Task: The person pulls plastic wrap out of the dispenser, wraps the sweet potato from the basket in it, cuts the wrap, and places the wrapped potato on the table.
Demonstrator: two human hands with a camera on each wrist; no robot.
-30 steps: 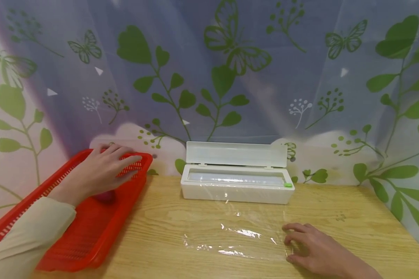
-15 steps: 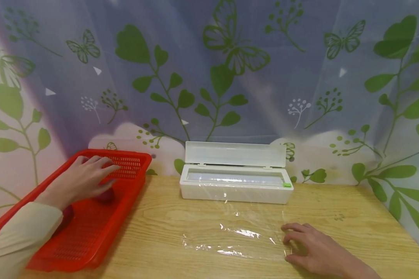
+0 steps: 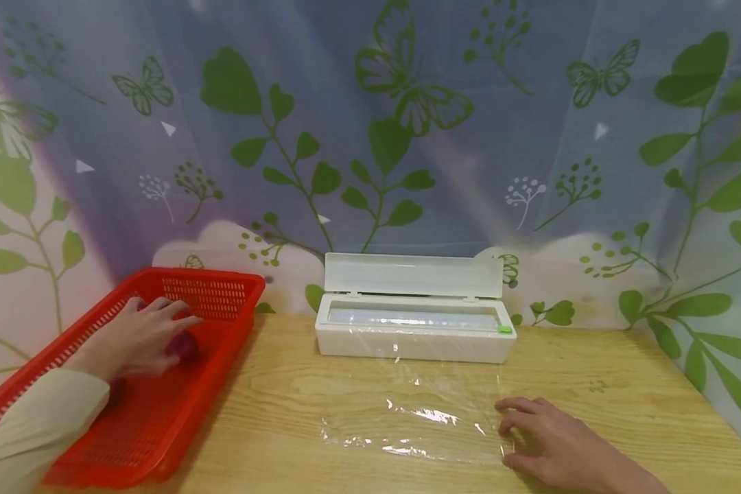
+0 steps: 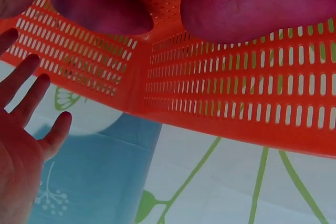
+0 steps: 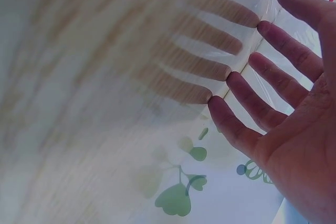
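Observation:
In the head view my left hand (image 3: pixel 132 339) reaches into the red plastic basket (image 3: pixel 222 370), its fingers spread over purple-red sweet potatoes. One sweet potato (image 3: pixel 184 345) lies just beyond the thumb, and another is partly hidden by the wrist. The left wrist view shows two tapered sweet potatoes, a nearer one (image 4: pixel 257 3) and a farther one (image 4: pixel 100 3), apart from the fingers (image 4: pixel 56 132). My right hand (image 3: pixel 556 439) rests its fingertips on the table at the right edge of a sheet of clear cling film (image 3: pixel 432 415), fingers slightly bent and apart.
A white cling film dispenser (image 3: pixel 414 346) stands at the back with its lid (image 3: pixel 414 274) raised. The film runs from its roll (image 3: pixel 414 318) over the front wall onto the wooden table (image 3: pixel 278 425). A green slider (image 3: pixel 504 329) sits at its right end. Patterned cloth hangs behind.
My left hand has moved left and lower, from the basket's far end to over the sweet potatoes, bringing them more into view. The right hand keeps its place at the film's edge.

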